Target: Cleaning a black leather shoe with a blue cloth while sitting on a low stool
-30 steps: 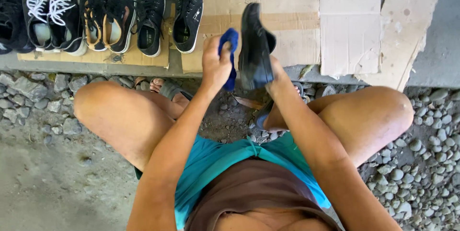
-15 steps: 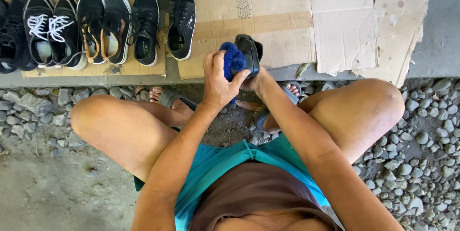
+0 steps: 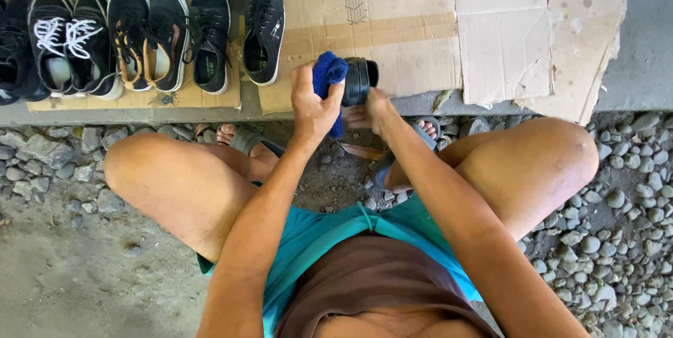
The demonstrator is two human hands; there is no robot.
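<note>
My left hand [image 3: 313, 103] is closed around a blue cloth [image 3: 328, 71] and presses it against a black shoe [image 3: 359, 78]. My right hand [image 3: 370, 111] grips that shoe from below and the right, holding it in the air in front of my knees with its toe pointing away. Part of the shoe is hidden behind the cloth and my fingers. Both hands meet over the edge of the cardboard [image 3: 413, 36].
A row of dark sneakers [image 3: 151, 33] stands on cardboard sheets at the upper left along a concrete ledge. More cardboard pieces [image 3: 561, 36] lie at the upper right. Grey gravel [image 3: 624, 240] covers the ground around my sandalled feet [image 3: 245, 142].
The shoe was held upright and taller a second ago; it has been tipped and lowered. My left hand has shifted the blue cloth over its near end.
</note>
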